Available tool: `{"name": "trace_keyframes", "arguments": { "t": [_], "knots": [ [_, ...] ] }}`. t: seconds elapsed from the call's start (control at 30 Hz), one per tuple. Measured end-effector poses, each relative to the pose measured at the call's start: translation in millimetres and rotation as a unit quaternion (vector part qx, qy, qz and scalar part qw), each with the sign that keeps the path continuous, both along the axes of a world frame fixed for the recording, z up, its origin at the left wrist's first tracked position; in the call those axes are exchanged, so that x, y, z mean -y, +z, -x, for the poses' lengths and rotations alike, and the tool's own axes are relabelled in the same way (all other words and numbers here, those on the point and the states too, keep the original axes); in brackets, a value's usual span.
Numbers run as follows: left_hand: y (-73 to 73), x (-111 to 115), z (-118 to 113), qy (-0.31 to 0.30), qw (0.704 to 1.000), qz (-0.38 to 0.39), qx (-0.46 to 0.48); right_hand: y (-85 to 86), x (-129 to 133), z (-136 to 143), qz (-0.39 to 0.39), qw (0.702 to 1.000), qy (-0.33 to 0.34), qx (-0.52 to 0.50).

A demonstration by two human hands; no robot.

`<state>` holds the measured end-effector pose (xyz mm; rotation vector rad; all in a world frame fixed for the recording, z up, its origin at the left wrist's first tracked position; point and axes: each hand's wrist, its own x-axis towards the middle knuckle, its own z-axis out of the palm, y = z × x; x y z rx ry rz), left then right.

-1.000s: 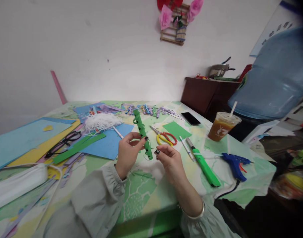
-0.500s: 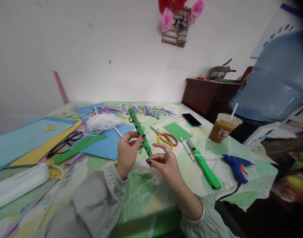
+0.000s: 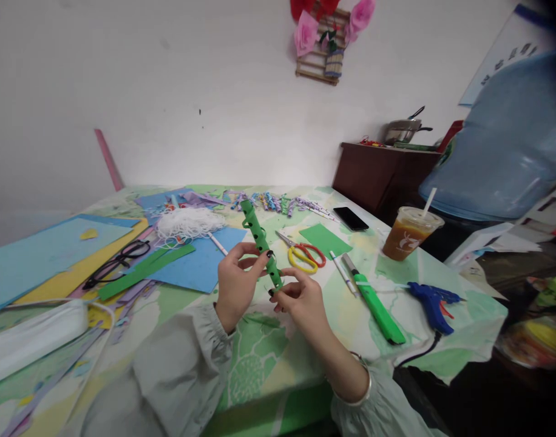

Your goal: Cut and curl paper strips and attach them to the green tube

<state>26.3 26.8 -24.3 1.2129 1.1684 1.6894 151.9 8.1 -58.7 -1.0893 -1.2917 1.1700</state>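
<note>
A green paper tube (image 3: pixel 256 233) with dark spots and thin curled strips stands tilted above the table, its top leaning left. My left hand (image 3: pixel 240 280) pinches its middle between thumb and fingers. At the tube's lower end my right hand (image 3: pixel 301 297) has its fingertips closed around the tip. Just beyond the hands, scissors (image 3: pixel 305 256) with red and yellow handles lie near a green paper sheet (image 3: pixel 326 240). White pens (image 3: pixel 343 273) and a green cutter (image 3: pixel 379 312) rest to the right.
A blue glue gun (image 3: pixel 435 303), a drink cup (image 3: pixel 409 233) and a phone (image 3: pixel 351 219) are on the right. White string (image 3: pixel 189 224), glasses (image 3: pixel 118 262), coloured sheets (image 3: pixel 41 255) and a white power strip (image 3: pixel 36 340) lie left. Small paper curls (image 3: pixel 271 202) line the back.
The green tube has shifted slightly right and stands a little steeper. My right hand's raised fingers have come in closer to the tube's lower end.
</note>
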Motion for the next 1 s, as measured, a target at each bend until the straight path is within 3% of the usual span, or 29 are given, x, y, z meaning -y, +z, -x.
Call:
{"name": "trace_keyframes", "arguments": {
  "t": [0.17,0.3,0.43,0.6,0.83,1.0],
  "knots": [
    [0.8,2,-1,0.003,1.0,0.0,-0.02,-0.3,-1,-1,-0.003,1.0,0.006,0.023],
    [2.1,1,1,-0.005,1.0,-0.001,-0.007,-0.1,0,-3,-0.078,0.995,-0.026,0.057],
    [4.3,-1,4,-0.013,1.0,-0.003,0.017,3.3,2,-7,-0.118,0.993,-0.013,0.014],
    [6.7,-1,6,-0.035,0.999,-0.007,0.022,5.1,-1,-8,-0.041,0.99,0.028,-0.135],
    [8.2,1,5,-0.052,0.998,-0.02,0.005,8.5,0,-4,0.063,0.965,0.091,-0.236],
    [8.0,1,4,-0.049,0.998,-0.03,-0.011,12.4,4,-6,0.084,0.951,0.152,-0.254]
  ]
}}
